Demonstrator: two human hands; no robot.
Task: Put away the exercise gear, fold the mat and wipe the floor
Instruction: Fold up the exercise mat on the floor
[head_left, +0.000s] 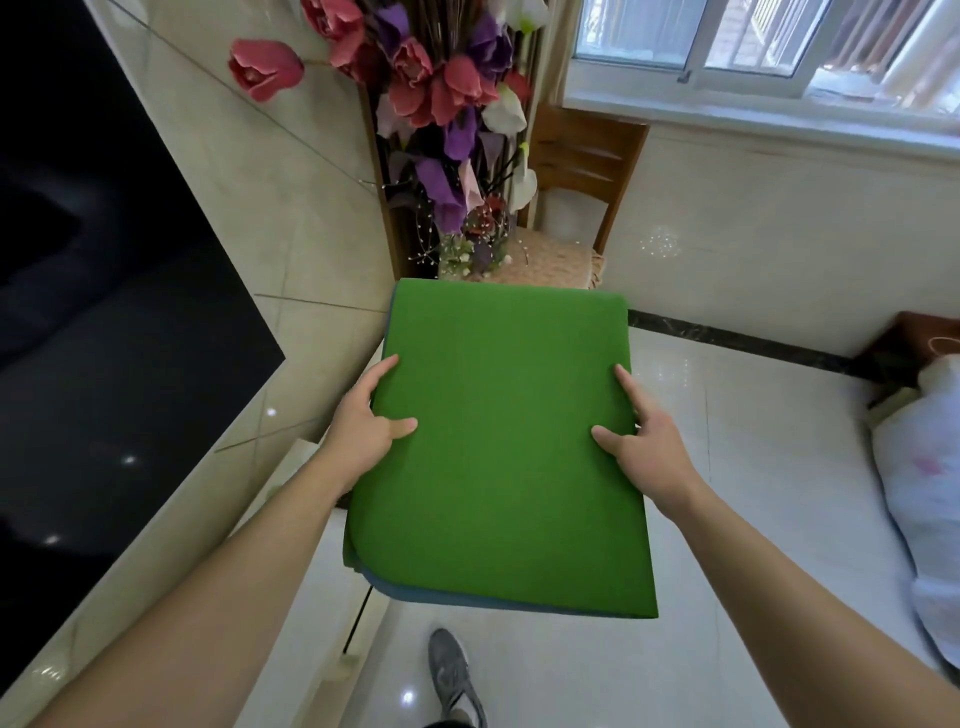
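You are holding the folded green mat (509, 447) above the floor (753, 467), your left hand (363, 423) and right hand (644, 444) each clamping a side edge, fingers (385, 368) curling round it, thumbs on top.

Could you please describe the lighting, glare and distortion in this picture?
Head view: daylight from the window lights the room; small glare spots dot the glossy floor and the black panel; the wide lens curves the windowsill; the green mat, left hand and right hand look sharp.

Home (flower vase (470, 249), wooden chair (587, 156))
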